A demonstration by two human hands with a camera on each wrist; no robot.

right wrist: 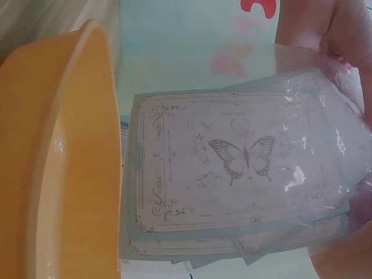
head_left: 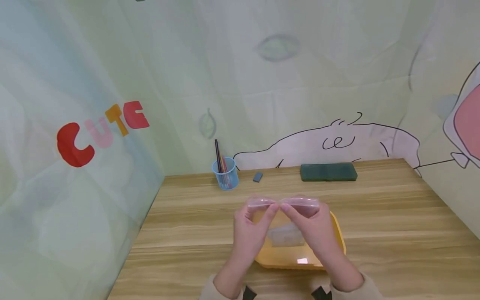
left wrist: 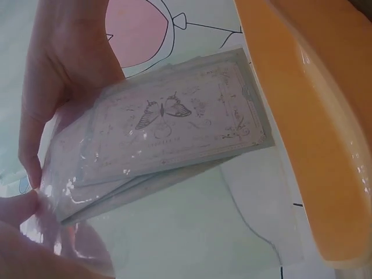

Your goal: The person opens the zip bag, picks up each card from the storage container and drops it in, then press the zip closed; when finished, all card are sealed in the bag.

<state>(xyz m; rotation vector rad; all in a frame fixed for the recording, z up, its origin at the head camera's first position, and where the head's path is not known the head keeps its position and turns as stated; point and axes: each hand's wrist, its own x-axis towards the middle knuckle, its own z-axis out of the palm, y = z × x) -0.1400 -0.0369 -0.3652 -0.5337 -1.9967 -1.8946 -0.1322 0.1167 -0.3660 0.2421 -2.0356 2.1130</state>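
Observation:
A clear plastic bag [head_left: 303,202] hangs from both hands above a yellow plastic basin [head_left: 339,237]. My left hand [head_left: 250,233] pinches its top edge between thumb and fingers, just left of the middle. On the other side my right hand [head_left: 319,231] pinches the same edge, the two thumb tips almost meeting. Inside the bag lie several pale cards [right wrist: 232,163] with a grey-green border and a butterfly print, slightly fanned. The left wrist view shows these cards [left wrist: 174,116] tilted within the bag. Whether the bag's mouth is sealed, I cannot tell.
Toward the back of the wooden table [head_left: 187,225] stand a blue cup [head_left: 227,180] of pencils, a small blue-grey eraser [head_left: 257,177] and a dark green case [head_left: 328,172]. Printed cloth walls [head_left: 262,104] enclose the back and sides.

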